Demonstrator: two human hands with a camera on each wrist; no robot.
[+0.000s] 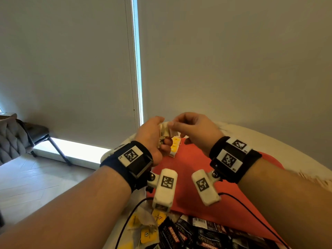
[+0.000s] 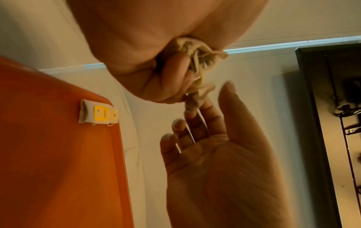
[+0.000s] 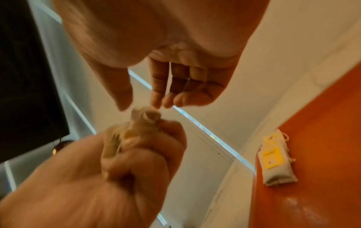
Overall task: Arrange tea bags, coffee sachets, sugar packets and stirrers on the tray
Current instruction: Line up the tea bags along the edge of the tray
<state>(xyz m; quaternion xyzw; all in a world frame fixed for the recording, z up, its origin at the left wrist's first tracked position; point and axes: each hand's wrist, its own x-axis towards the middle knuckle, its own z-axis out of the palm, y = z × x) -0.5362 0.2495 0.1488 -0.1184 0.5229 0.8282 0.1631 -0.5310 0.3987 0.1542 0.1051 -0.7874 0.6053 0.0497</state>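
My left hand (image 1: 162,139) is raised above the far end of the red tray (image 1: 194,168) and grips a crumpled bunch of tea bags (image 1: 164,131) in its fist (image 2: 171,80). My right hand (image 1: 179,124) hovers beside it with its fingers fairly straight. Its fingertips (image 3: 156,104) touch the top of the bunch (image 3: 136,128), and its thumb stands apart. A small stack of folded tea bags with yellow tags (image 1: 174,148) lies flat on the tray's far corner (image 2: 97,114), below both hands. No stirrers or sugar packets show.
A heap of black coffee sachets (image 1: 206,232) covers the tray's near end. Loose tea bags with yellow tags (image 1: 145,229) lie on the white round table (image 1: 269,137) left of it. Black cables (image 1: 125,221) trail from the wrist cameras. A grey chair (image 1: 18,139) stands at the far left.
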